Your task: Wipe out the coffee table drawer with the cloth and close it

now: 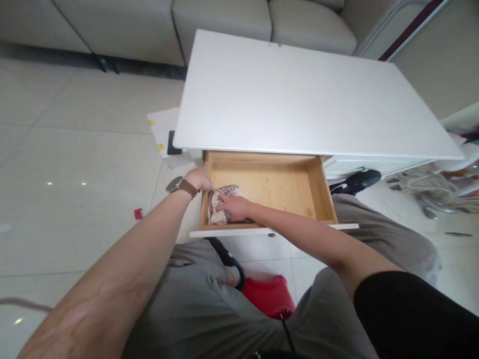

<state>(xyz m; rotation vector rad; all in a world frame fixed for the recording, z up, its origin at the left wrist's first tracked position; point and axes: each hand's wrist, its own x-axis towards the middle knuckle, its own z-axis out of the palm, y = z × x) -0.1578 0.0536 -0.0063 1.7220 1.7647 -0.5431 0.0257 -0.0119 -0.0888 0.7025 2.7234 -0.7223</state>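
Note:
A wooden drawer (299,187) stands pulled out from under a white table (299,94). In its left front corner lies a folded patterned cloth (220,202). My right hand (236,208) rests on top of the cloth, fingers pressed down on it. My left hand (199,179), with a brown-strapped watch on the wrist, is at the drawer's left wall beside the cloth; its fingers reach over the edge and are mostly hidden.
A beige sofa (224,20) runs along the back. Papers and a dark object (172,142) lie on the tiled floor left of the table. A red item (269,296) sits between my knees. A fan (422,184) lies at the right.

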